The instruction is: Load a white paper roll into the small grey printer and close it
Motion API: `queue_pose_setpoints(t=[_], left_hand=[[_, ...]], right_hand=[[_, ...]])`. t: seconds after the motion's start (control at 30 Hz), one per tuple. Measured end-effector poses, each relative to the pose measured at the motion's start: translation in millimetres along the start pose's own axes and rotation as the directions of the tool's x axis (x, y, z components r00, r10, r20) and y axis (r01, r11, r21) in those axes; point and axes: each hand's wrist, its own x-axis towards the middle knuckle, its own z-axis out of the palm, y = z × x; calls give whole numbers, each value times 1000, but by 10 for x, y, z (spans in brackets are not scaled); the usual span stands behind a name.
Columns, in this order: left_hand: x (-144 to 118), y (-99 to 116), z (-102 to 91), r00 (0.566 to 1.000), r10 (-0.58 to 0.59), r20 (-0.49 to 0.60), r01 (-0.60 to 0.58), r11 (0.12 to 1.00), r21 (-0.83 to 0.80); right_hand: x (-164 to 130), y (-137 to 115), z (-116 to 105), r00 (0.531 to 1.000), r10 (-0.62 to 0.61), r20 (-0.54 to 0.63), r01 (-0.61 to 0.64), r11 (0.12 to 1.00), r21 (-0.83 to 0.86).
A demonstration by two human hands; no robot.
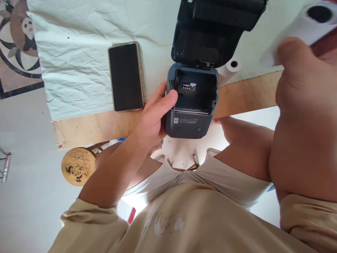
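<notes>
Gripping the open printer [191, 105], left hand [151, 119]; right hand [297, 88] clasps a paper roll [302, 28].

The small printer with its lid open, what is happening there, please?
A person holds a small grey printer at the near edge of the table. The left hand grips its left side, thumb on the rim. Its lid is up and the paper bay looks empty. The right hand, close to the camera, holds a white paper roll. A second roll lies beside the printer, and a phone lies screen-dark on the white cloth.
</notes>
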Motion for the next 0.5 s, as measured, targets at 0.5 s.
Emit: queue_pose_setpoints(t=[0.5], left_hand=[[11, -17, -23, 1000, 12, 15, -11, 999, -37]], right_hand=[[-339, -794, 213, 998, 69, -7, -62, 937, 343]])
